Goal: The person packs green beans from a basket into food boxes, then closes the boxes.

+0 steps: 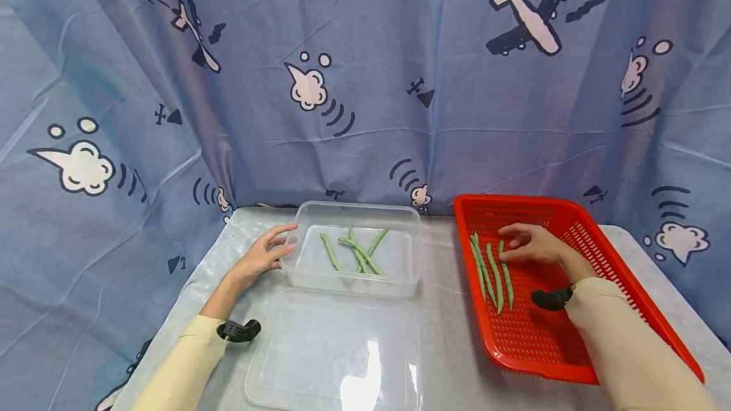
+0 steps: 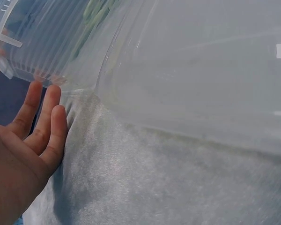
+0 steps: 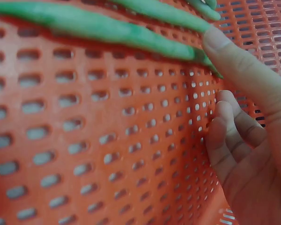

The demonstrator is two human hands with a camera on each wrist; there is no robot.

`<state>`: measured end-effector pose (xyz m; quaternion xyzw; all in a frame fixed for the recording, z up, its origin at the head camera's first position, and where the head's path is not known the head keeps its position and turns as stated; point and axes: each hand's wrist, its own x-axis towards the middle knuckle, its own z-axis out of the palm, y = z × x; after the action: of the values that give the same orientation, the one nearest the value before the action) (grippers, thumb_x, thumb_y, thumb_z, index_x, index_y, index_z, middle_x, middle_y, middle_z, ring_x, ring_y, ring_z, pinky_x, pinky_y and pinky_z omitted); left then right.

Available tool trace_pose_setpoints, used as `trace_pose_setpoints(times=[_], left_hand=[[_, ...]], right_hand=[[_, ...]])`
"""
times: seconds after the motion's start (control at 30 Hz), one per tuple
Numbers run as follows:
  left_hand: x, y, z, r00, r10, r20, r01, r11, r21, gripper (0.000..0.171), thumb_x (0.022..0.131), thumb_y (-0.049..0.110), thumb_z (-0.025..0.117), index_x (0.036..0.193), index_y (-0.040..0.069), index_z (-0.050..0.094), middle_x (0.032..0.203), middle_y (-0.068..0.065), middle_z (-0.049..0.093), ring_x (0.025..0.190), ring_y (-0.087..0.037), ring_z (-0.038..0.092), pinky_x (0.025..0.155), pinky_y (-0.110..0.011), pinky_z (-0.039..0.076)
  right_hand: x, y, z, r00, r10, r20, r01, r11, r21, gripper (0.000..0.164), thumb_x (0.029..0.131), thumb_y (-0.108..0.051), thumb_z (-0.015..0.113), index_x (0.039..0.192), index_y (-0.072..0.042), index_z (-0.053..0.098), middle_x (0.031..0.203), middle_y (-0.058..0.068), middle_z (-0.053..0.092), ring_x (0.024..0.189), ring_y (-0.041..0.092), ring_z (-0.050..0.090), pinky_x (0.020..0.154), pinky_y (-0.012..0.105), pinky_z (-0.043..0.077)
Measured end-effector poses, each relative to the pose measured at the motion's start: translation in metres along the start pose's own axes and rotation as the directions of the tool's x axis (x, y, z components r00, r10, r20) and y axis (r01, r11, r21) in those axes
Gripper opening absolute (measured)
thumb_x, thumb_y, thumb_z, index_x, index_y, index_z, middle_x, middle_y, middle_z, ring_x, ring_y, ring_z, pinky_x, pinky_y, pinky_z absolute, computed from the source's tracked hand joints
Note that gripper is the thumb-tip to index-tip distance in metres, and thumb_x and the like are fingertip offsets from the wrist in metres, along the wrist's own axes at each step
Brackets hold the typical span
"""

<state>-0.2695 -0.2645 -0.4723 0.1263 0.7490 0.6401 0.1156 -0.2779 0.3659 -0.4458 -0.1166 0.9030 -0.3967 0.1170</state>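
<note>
My left hand (image 1: 265, 254) rests at the left end of a clear plastic box (image 1: 419, 252), with fingertips right at its rim and wall. In the left wrist view, the fingers (image 2: 55, 126) are extended and spread beside the ribbed wall. Several green beans (image 1: 330, 251) lie crossed inside the box. My right hand (image 1: 533, 246) is inside a red plastic basket (image 1: 582, 373), its thumb and index finger apart. The thumb is right at the end of a green bean (image 3: 126, 35) in the right wrist view, with the other fingers loosely bent over the perforated floor.
A clear flat lid (image 1: 331, 341) lies in front of the box, reflecting light. Several green beans (image 1: 495, 278) lie along the basket's left side. A patterned blue curtain (image 1: 365, 81) hangs behind the table (image 1: 445, 335), which has a silvery-grey covering.
</note>
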Motion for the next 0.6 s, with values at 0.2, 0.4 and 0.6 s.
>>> trace_pose_setpoints(times=[0.2, 0.4, 0.6], left_hand=[[0.0006, -0.0011, 0.0005, 1.0, 0.002, 0.003, -0.002, 1.0, 0.003, 0.058, 0.103, 0.016, 0.062, 0.155, 0.008, 0.039, 0.15, -0.03, 0.038, 0.129, -0.039, 0.041, 0.068, -0.027, 0.046], [0.0003, -0.0002, 0.0, 1.0, -0.001, 0.002, 0.001, 1.0, 0.014, 0.056, 0.103, 0.018, 0.062, 0.155, 0.011, 0.04, 0.15, -0.029, 0.039, 0.13, -0.039, 0.042, 0.07, -0.03, 0.046], [-0.0003, 0.0, -0.0002, 1.0, -0.015, 0.002, 0.015, 1.0, 0.017, 0.056, 0.104, 0.019, 0.062, 0.155, 0.012, 0.041, 0.151, -0.028, 0.039, 0.13, -0.04, 0.041, 0.073, -0.032, 0.045]], right_hand=[[-0.002, 0.0051, -0.0004, 1.0, -0.001, -0.027, -0.001, 0.997, -0.073, 0.06, 0.084, -0.019, 0.086, 0.129, 0.01, 0.059, 0.097, 0.011, 0.065, 0.09, 0.025, 0.057, 0.076, 0.035, 0.048], [-0.0022, 0.0023, -0.0003, 1.0, 0.018, -0.013, -0.019, 0.997, -0.072, 0.057, 0.084, -0.021, 0.086, 0.127, 0.009, 0.062, 0.099, 0.011, 0.063, 0.09, 0.026, 0.054, 0.076, 0.036, 0.047], [-0.0019, 0.0027, 0.0005, 1.0, -0.015, 0.003, 0.015, 0.999, -0.038, 0.055, 0.085, -0.015, 0.085, 0.129, 0.007, 0.061, 0.103, 0.016, 0.063, 0.094, 0.028, 0.055, 0.076, 0.038, 0.049]])
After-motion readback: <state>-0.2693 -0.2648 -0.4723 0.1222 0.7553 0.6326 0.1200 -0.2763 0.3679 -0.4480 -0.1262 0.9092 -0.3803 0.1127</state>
